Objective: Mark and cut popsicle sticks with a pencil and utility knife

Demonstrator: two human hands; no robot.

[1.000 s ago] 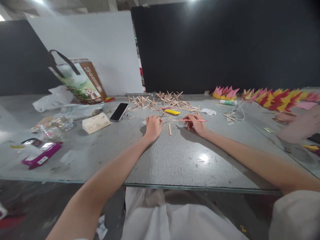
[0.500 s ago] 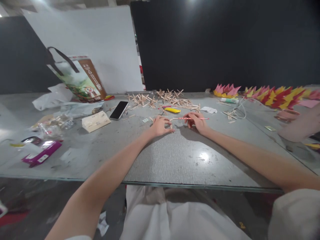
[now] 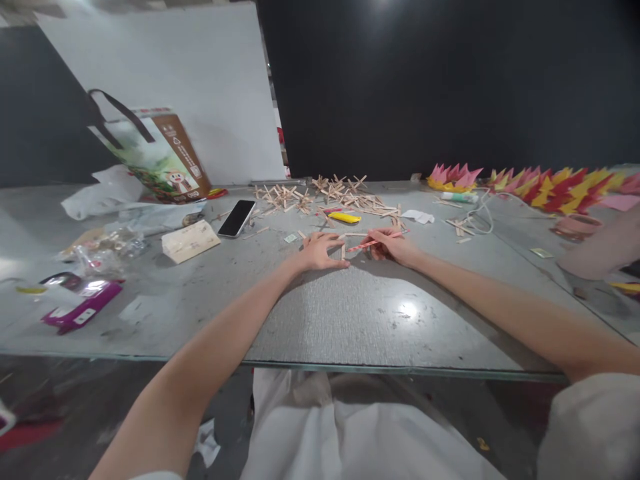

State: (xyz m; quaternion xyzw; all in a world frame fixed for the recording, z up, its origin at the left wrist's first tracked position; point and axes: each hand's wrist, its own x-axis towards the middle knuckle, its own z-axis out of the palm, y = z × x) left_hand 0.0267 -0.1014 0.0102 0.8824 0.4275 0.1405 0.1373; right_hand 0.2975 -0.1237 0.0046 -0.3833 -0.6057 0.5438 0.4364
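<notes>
My left hand [image 3: 320,251] rests on the grey table [image 3: 350,313], its fingertips pinning a short wooden stick [image 3: 343,252] that lies flat. My right hand [image 3: 395,245] grips a red pencil [image 3: 373,243], its tip angled down and left to the stick. Just beyond both hands lie a yellow utility knife [image 3: 344,217] and a heap of crossed wooden sticks [image 3: 330,197].
A black phone [image 3: 237,219], a wooden block [image 3: 191,241], a paper bag [image 3: 155,157], plastic wrappers and a purple box [image 3: 83,303] sit to the left. Pink, red and yellow folded paper shapes [image 3: 540,183], a glue stick and a white cable lie to the right. Another person's arm [image 3: 600,250] is at far right.
My left hand slid right onto the short stick and pinned it. The pencil in my right hand tilted from level to pointing down at the stick.
</notes>
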